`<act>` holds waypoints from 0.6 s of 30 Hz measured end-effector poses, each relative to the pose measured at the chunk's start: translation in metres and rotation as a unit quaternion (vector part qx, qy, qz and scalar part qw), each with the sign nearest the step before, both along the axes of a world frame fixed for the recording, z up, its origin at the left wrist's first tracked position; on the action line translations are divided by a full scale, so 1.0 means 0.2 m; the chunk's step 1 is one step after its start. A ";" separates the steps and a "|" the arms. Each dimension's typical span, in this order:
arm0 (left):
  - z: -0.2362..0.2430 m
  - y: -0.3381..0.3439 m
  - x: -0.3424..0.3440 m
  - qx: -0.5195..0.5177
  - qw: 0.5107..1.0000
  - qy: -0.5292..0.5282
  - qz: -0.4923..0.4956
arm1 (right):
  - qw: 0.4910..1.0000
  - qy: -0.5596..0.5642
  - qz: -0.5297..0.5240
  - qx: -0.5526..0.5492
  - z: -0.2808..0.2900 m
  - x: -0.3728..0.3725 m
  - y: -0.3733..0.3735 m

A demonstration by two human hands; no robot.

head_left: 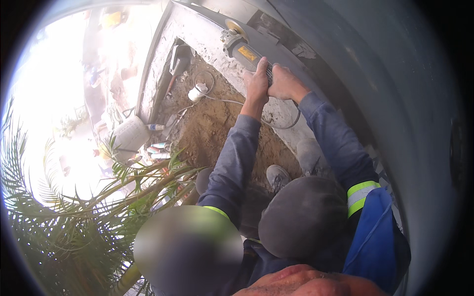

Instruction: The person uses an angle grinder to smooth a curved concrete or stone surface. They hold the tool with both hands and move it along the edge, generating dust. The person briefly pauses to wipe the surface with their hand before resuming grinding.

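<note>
I hold an angle grinder (247, 53) out at arm's length over a pale concrete ledge. My left hand (256, 85) is closed around the rear of its body, thumb pointing forward along it. My right hand (286, 83) wraps the back end, close against the left. At the far end of the tool sits a yellowish round disc (237, 28), near the ledge's outer edge; whether it touches anything I cannot tell. A cord (291, 123) hangs in a loop below my hands.
Left of the ledge lies bare brown soil (212, 126) with a white roll (197, 92) and cable. A white bucket (130, 134) stands further left beside bottles and tools. Palm fronds (74, 237) fill the lower left. A grey curved wall (405, 98) rises at right. My shoe (278, 176) is below.
</note>
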State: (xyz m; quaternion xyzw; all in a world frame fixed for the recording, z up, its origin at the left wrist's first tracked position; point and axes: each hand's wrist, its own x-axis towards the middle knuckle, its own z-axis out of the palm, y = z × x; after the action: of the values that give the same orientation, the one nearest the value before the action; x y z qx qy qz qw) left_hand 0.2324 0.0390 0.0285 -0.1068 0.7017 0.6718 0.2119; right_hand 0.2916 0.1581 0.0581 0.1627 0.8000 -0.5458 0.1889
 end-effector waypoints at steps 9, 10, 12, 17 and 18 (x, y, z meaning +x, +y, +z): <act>0.06 0.07 0.00 0.010 1.000 0.027 0.005 | 0.999 -0.008 0.008 0.031 -0.02 -0.04 0.02; 0.04 0.05 -0.04 0.012 1.000 0.001 -0.006 | 0.999 -0.006 0.017 0.030 -0.03 -0.05 0.02; 0.01 0.03 -0.07 0.008 1.000 -0.020 0.000 | 0.999 0.000 0.030 0.026 -0.05 -0.08 0.02; -0.13 -0.05 -0.21 0.015 0.999 -0.051 0.005 | 1.000 0.008 0.020 0.001 -0.04 -0.14 0.00; -0.12 -0.04 -0.22 0.026 0.997 -0.067 -0.002 | 1.000 0.008 0.019 -0.002 -0.05 -0.14 0.00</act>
State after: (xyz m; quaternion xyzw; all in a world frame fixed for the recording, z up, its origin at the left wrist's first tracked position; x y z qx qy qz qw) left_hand 0.1893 0.0309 0.0036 -0.1441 0.6684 0.6809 0.2624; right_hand 0.2634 0.1582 0.0477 0.1432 0.8034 -0.5446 0.1934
